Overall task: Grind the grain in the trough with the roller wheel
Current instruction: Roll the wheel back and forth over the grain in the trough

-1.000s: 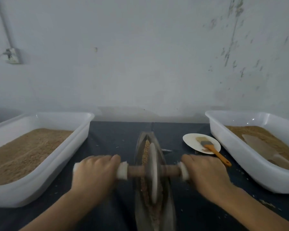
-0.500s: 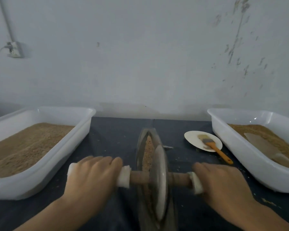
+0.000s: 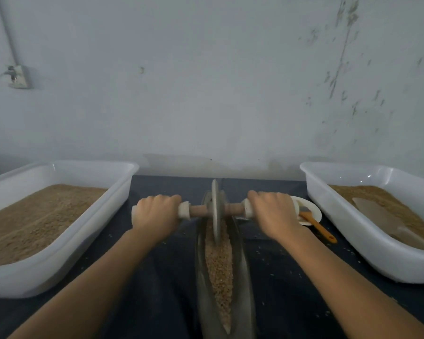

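Note:
A narrow grey boat-shaped trough [image 3: 242, 277] runs away from me down the middle of the dark table, with brown grain [image 3: 218, 263] lying along its groove. The grey roller wheel [image 3: 215, 211] stands upright in the far end of the trough on a wooden axle with white-wrapped handles. My left hand [image 3: 156, 217] grips the left handle. On the other side my right hand [image 3: 273, 215] grips the right handle. Both arms are stretched forward.
A white tub [image 3: 66, 250] of brown grain sits at the left. Another white tub [image 3: 367, 238] at the right holds grain and a flat scoop [image 3: 387, 220]. A small white plate [image 3: 312, 211] with an orange-handled brush [image 3: 316, 226] lies between the trough and the right tub. A wall stands close behind.
Both hands have pushed the wheel from the near part of the trough to its far end, uncovering the grain in the near part.

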Motion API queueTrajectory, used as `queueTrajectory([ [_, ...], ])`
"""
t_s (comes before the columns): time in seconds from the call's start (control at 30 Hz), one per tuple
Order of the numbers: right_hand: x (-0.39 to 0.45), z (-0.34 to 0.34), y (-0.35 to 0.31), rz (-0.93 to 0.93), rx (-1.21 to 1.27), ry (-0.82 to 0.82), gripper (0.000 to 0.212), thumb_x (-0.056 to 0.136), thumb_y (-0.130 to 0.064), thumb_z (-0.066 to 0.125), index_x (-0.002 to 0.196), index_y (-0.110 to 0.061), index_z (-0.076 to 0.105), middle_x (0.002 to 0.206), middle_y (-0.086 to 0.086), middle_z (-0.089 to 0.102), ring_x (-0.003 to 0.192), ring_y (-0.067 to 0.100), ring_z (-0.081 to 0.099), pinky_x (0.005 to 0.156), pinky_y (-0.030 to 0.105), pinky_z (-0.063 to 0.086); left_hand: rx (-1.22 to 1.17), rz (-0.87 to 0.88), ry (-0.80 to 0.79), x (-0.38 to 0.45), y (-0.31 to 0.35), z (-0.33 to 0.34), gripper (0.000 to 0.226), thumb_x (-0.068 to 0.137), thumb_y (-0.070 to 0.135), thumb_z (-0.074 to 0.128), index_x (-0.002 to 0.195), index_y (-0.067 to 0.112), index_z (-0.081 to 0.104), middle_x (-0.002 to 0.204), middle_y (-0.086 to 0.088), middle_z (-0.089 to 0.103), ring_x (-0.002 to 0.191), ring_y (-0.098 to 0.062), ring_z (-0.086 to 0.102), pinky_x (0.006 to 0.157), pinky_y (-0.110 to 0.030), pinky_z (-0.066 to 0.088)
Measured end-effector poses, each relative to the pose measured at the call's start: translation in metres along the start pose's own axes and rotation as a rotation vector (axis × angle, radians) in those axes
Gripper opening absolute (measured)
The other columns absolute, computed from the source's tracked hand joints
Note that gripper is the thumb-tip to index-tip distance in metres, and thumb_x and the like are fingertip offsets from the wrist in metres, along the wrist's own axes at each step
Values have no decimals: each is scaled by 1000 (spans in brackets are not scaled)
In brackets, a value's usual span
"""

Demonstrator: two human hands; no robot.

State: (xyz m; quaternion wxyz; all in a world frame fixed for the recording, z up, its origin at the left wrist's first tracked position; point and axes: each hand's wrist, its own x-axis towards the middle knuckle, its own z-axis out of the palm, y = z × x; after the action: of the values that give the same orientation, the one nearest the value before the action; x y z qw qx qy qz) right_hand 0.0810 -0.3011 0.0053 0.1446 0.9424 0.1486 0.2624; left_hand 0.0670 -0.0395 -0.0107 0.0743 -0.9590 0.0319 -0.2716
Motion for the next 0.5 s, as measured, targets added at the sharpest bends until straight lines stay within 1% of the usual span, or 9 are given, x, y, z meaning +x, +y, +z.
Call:
queueTrajectory([
  [0.1, -43, -10, 4, -20, 117, -67, 31, 76, -33, 71, 90, -30, 43, 84, -6, 61, 62, 13, 48, 53, 27, 32, 31, 79, -10, -41, 1, -24, 31, 80, 44, 65, 77, 31, 37, 69, 11, 52, 60, -11, 55, 53, -27, 29],
  [0.17, -80, -26, 4, -85, 201, -69, 41, 66, -39, 77, 81, -35, 39, 72, -10, 56, 58, 9, 50, 50, 27, 41, -18, 218, 41, -75, 2, -50, 47, 56, 36, 84, 69, 31, 39, 58, 10, 49, 48, -13, 52, 49, -25, 23],
  [0.2, -95, -34, 5, -95, 227, -67, 46, 59, -41, 79, 78, -38, 37, 65, -11, 51, 55, 7, 50, 48, 28, 43, -52, 273, 93, -89, 2, -63, 52, 43, 31, 89, 64, 29, 41, 52, 10, 46, 42, -13, 48, 48, -24, 20],
  [0.23, -106, -44, 8, -102, 228, -124, 47, 59, -45, 76, 78, -41, 34, 64, -13, 46, 56, 5, 49, 50, 27, 44, -67, 305, 127, -99, 2, -72, 53, 36, 28, 90, 61, 28, 43, 49, 10, 44, 39, -14, 45, 48, -24, 19],
  [0.3, -118, -52, 13, -92, 220, -307, 38, 72, -52, 61, 79, -43, 24, 71, -15, 40, 69, 5, 49, 62, 27, 41, -63, 314, 117, -110, 0, -80, 53, 32, 27, 91, 59, 28, 44, 48, 10, 42, 38, -13, 43, 48, -23, 17],
  [0.33, -119, -52, 14, -72, 233, -355, 36, 75, -53, 56, 81, -43, 23, 73, -15, 39, 73, 5, 50, 65, 27, 41, -61, 302, 68, -109, 0, -80, 53, 32, 29, 90, 58, 28, 45, 47, 10, 42, 37, -13, 43, 47, -21, 16],
  [0.4, -108, -42, 10, -67, 225, -311, 35, 77, -52, 57, 83, -43, 24, 74, -14, 42, 72, 6, 51, 65, 28, 41, -28, 274, -36, -94, 1, -70, 50, 39, 36, 88, 62, 31, 44, 50, 12, 44, 39, -11, 45, 43, -21, 20],
  [0.43, -99, -32, 8, -56, 231, -279, 34, 78, -50, 58, 84, -41, 26, 75, -14, 46, 71, 7, 52, 64, 28, 42, 14, 254, -59, -82, 3, -61, 46, 51, 41, 84, 67, 32, 42, 55, 13, 45, 45, -10, 47, 45, -23, 25],
  [0.5, -71, -12, 5, -26, 217, -212, 30, 80, -45, 61, 87, -37, 34, 81, -10, 57, 72, 12, 57, 63, 31, 46, 62, 167, -37, -51, 4, -39, 34, 76, 45, 68, 76, 33, 36, 68, 12, 49, 60, -10, 52, 53, -27, 31],
])
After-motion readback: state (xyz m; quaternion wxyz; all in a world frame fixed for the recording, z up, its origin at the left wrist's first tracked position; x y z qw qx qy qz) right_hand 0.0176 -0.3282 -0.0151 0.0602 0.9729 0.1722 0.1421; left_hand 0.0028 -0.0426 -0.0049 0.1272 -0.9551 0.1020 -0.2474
